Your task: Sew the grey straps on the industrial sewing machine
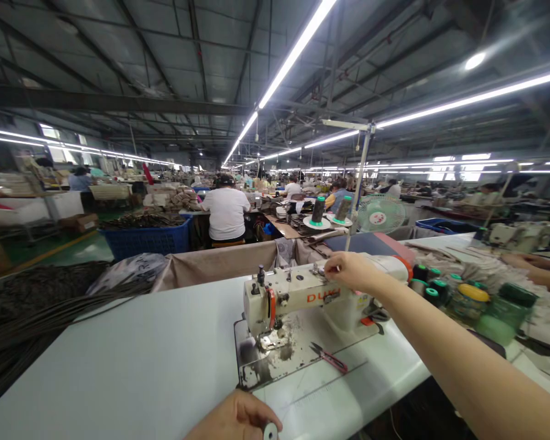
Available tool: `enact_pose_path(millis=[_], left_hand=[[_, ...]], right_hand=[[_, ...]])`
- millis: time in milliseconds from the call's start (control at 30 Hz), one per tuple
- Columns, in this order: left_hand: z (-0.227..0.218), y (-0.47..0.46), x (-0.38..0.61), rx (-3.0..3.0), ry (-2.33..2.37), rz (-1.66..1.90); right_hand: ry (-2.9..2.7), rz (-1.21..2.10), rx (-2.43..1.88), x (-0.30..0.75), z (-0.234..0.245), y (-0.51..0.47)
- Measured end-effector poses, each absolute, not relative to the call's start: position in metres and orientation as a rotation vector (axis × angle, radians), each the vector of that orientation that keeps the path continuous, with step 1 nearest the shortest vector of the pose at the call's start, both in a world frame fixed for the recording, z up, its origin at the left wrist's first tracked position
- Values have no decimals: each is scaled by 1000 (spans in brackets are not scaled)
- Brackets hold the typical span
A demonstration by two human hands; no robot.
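Note:
In the head view an industrial sewing machine (302, 287) stands on the pale worktable (156, 342). My left hand (238, 415) is at the bottom edge, its fingers closed on a small metal bobbin (270, 431) with a hole in its middle. Over the top of the machine's arm is my right hand (348, 270), fingertips pinched together beside the small metal parts there. Whatever it pinches, perhaps thread, is too small to make out. Red-handled thread snips (330, 357) lie on the machine bed, right of the needle area.
Two dark thread cones (318, 211) stand on a rack behind the machine. Spools and a green jar (508, 311) crowd the right side, near fabric stacks and another person's hand (531, 266). Dark strips (22, 342) hang at left. A person in white (226, 211) sits ahead.

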State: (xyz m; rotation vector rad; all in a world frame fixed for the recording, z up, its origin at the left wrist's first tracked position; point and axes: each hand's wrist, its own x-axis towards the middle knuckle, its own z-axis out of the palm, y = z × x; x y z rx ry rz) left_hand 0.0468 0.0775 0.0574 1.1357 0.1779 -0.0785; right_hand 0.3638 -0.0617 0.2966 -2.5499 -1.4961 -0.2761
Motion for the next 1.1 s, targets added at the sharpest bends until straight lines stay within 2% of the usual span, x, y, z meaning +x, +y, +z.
enact_pose_path(millis=[200,400,600,1100], left_hand=[[52,78,55,1026,111,89],[53,83,56,953,138,211],[53,81,54,904,190,255],[44,89,69,835,152,332]], right_hand=[[-1402,-447,-2672,369,302,-39],[-1516,-290,-2753,368,310,-37],[-1396,-341,-2845,369,311,-31],[-1452,-342,-2727,373,308,-24]])
